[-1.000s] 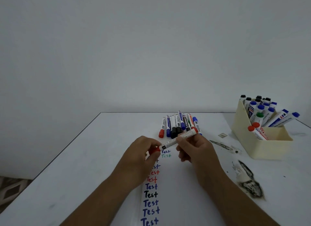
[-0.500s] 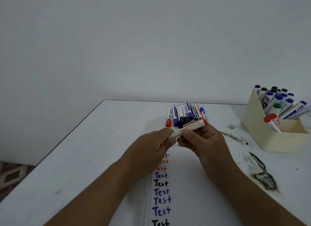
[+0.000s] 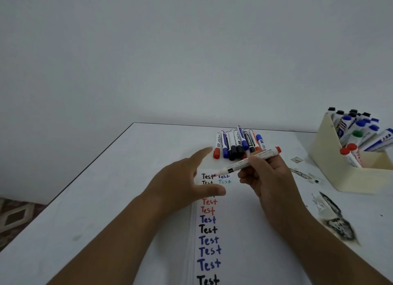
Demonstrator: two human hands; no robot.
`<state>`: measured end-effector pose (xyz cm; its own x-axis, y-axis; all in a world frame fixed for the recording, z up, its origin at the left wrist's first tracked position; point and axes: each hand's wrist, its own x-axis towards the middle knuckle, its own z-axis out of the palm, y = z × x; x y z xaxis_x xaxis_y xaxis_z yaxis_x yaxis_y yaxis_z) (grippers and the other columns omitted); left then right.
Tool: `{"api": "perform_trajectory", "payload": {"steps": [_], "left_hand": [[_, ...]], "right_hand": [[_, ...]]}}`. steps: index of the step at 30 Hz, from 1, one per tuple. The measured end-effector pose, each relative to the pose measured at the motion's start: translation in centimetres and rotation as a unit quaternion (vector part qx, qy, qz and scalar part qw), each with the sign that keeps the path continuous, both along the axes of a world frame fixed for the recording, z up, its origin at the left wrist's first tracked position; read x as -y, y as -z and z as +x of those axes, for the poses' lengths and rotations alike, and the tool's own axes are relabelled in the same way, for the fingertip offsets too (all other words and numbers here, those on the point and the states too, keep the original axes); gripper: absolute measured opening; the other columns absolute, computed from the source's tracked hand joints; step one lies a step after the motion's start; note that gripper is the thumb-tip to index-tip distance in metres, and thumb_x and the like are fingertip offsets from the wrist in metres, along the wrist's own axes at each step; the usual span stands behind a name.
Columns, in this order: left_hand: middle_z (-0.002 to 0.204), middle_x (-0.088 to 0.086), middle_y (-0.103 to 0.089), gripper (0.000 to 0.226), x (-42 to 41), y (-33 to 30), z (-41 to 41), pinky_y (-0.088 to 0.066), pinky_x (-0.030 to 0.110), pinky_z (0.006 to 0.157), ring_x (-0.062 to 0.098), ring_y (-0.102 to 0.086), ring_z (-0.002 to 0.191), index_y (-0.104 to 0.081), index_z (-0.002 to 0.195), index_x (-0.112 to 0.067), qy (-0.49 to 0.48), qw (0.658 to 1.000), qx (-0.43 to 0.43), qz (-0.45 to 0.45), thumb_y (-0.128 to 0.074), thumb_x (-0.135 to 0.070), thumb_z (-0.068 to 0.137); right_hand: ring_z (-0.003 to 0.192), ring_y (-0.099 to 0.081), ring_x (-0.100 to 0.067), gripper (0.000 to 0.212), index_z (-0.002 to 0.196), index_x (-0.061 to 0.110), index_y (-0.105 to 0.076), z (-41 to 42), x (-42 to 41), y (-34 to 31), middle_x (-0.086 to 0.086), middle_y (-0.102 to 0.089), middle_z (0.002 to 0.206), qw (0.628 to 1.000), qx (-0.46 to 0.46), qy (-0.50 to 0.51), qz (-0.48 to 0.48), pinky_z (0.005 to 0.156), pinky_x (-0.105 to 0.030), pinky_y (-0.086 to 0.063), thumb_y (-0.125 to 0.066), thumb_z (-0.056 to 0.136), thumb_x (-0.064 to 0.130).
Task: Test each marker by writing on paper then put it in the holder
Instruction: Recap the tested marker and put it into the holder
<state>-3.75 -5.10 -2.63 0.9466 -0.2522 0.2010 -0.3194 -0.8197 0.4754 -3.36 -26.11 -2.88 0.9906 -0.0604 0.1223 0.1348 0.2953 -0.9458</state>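
Note:
My right hand (image 3: 268, 178) grips a white marker (image 3: 246, 161) with a red far end. Its bare tip points down-left, just above the top of the white paper (image 3: 244, 231), beside the uppermost "Test" words. My left hand (image 3: 187, 182) hovers over the paper's left edge with forefinger and thumb spread, holding nothing that I can see. A column of "Test" words in black, blue, red and green runs down the paper. Several capped markers (image 3: 236, 144) lie in a row behind my hands. The cream holder (image 3: 331, 163) at the right contains several markers.
Black smudges (image 3: 333, 219) mark the white table (image 3: 106, 199) right of the paper. A small scrap (image 3: 296, 159) lies near the holder. The table's left edge runs diagonally, with patterned floor (image 3: 14, 216) beyond it. A plain wall stands behind.
My left hand has let go of the marker's capped end and spread open. The marker's tip is now bare and points down at the paper.

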Motion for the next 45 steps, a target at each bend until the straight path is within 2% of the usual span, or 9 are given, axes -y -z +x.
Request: {"api": "perform_trajectory", "payload": {"steps": [3, 5, 8, 12, 27, 31, 37, 41, 45], "left_hand": [[0.102, -0.017, -0.049, 0.097, -0.9, 0.4, 0.6, -0.043, 0.027, 0.074, 0.005, -0.051, 0.094, -0.023, 0.150, -0.054, -0.027, 0.995, -0.023, 0.089, -0.048, -0.093, 0.065], [0.102, -0.016, -0.047, 0.088, -1.1, 0.9, 0.9, -0.042, 0.028, 0.077, 0.007, -0.049, 0.098, -0.032, 0.147, -0.053, -0.035, 0.991, -0.032, 0.124, -0.043, -0.093, 0.069], [0.100, -0.014, -0.049, 0.059, -1.2, 1.5, 1.2, -0.044, 0.028, 0.078, 0.007, -0.052, 0.096, -0.045, 0.142, -0.050, -0.046, 0.994, -0.022, 0.101, -0.031, -0.077, 0.091], [0.104, -0.012, -0.054, 0.042, -1.5, 2.0, 1.7, -0.045, 0.029, 0.084, 0.009, -0.052, 0.100, -0.047, 0.141, -0.047, -0.039, 0.992, 0.005, 0.119, -0.031, -0.054, 0.103], [0.130, -0.018, -0.063, 0.034, -1.5, 2.8, 2.5, -0.041, 0.019, 0.086, 0.004, -0.057, 0.110, -0.061, 0.130, -0.040, -0.064, 0.996, 0.026, 0.059, -0.045, -0.047, 0.102], [0.128, -0.021, -0.064, 0.033, -1.4, 2.7, 2.4, -0.043, 0.018, 0.082, 0.001, -0.058, 0.104, -0.063, 0.128, -0.040, -0.069, 0.996, 0.024, 0.056, -0.047, -0.049, 0.101], [0.125, -0.019, -0.066, 0.034, -1.5, 2.7, 2.4, -0.046, 0.019, 0.083, 0.000, -0.056, 0.095, -0.064, 0.128, -0.039, -0.069, 0.996, 0.023, 0.061, -0.047, -0.050, 0.100], [0.105, -0.016, -0.059, 0.038, -1.4, 2.8, 2.4, -0.042, 0.022, 0.077, 0.004, -0.051, 0.096, -0.062, 0.130, -0.037, -0.064, 0.995, 0.042, 0.061, -0.047, -0.052, 0.099], [0.120, -0.015, -0.050, 0.048, -1.4, 2.8, 2.3, -0.037, 0.027, 0.090, 0.007, -0.041, 0.111, -0.054, 0.138, -0.035, -0.058, 0.993, 0.037, 0.098, -0.041, -0.059, 0.099]], "right_hand": [[0.067, -0.069, -0.028, 0.010, 0.106, 0.001, -0.054, 0.9, 0.4, 0.2, -0.025, -0.072, 0.087, 1.000, -0.026, 0.012, 0.005, 0.062, -0.034, -0.061, -0.047, 0.103, 0.007], [0.071, -0.072, -0.031, 0.014, 0.109, -0.004, -0.055, 1.3, 0.6, 0.4, -0.026, -0.073, 0.090, 0.999, -0.027, 0.026, -0.038, 0.066, -0.037, -0.063, -0.057, 0.099, 0.007], [0.077, -0.075, -0.028, 0.030, 0.110, 0.004, -0.060, 1.4, 0.6, 0.6, -0.016, -0.074, 0.087, 0.987, 0.008, 0.036, -0.157, 0.077, -0.041, -0.063, -0.077, 0.085, 0.005], [0.079, -0.075, -0.019, 0.017, 0.096, 0.019, -0.072, 1.0, 0.2, 0.5, -0.001, -0.077, 0.081, 0.958, 0.023, 0.023, -0.284, 0.083, -0.039, -0.062, -0.080, 0.083, 0.013], [0.076, -0.074, -0.027, 0.015, 0.095, 0.012, -0.068, 1.4, 0.0, 0.7, -0.005, -0.075, 0.077, 0.944, -0.023, -0.001, -0.330, 0.080, -0.041, -0.063, -0.078, 0.086, 0.021], [0.076, -0.075, -0.030, 0.017, 0.096, 0.010, -0.069, 1.5, 0.1, 0.8, -0.007, -0.076, 0.077, 0.951, -0.030, -0.002, -0.306, 0.081, -0.047, -0.063, -0.079, 0.085, 0.019], [0.074, -0.074, -0.022, 0.016, 0.096, 0.015, -0.069, 1.4, -0.1, 0.9, -0.002, -0.075, 0.076, 0.938, -0.003, 0.004, -0.347, 0.082, -0.038, -0.063, -0.077, 0.086, 0.025], [0.079, -0.073, -0.031, 0.013, 0.094, 0.013, -0.067, 1.6, 0.0, 0.8, -0.008, -0.075, 0.078, 0.941, 0.006, 0.014, -0.337, 0.084, -0.046, -0.062, -0.076, 0.088, 0.020], [0.076, -0.073, -0.033, 0.009, 0.092, 0.012, -0.068, 1.5, 0.4, 0.9, -0.007, -0.075, 0.074, 0.950, 0.012, 0.030, -0.309, 0.081, -0.052, -0.061, -0.075, 0.088, 0.017]]}}
